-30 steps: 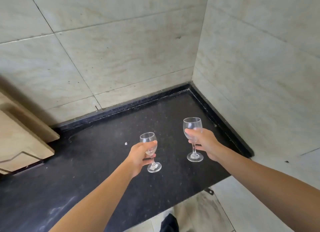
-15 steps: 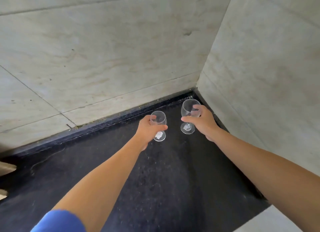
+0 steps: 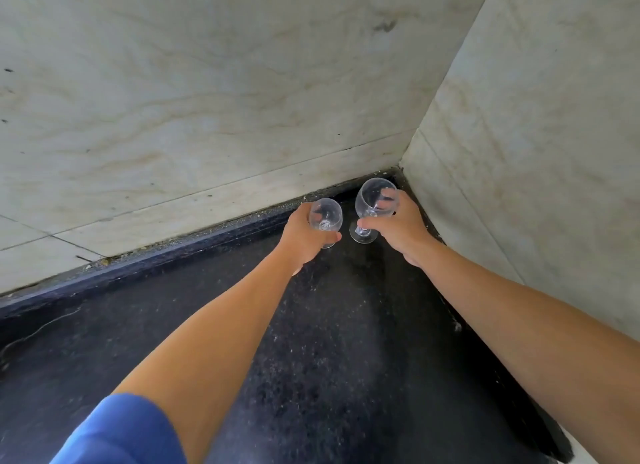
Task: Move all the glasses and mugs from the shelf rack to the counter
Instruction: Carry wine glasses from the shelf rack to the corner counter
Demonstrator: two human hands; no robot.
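Two clear stemmed wine glasses are at the far corner of the black stone counter (image 3: 329, 342). My left hand (image 3: 304, 236) is wrapped around the bowl of the smaller glass (image 3: 325, 216), whose foot is hidden behind my fingers. My right hand (image 3: 398, 226) grips the bowl of the larger glass (image 3: 372, 197); its round foot (image 3: 363, 235) sits on or just above the counter, I cannot tell which. Both glasses are upright and close together, nearly touching. The shelf rack is out of view.
Pale marble wall tiles (image 3: 207, 100) rise behind the counter, and a second wall (image 3: 536, 152) closes in on the right, forming a tight corner beside the glasses. A blue sleeve (image 3: 121, 432) shows at the bottom left.
Both hands have carried the glasses forward and right, from the counter's middle into the back corner. My view has leaned in closer to the wall.
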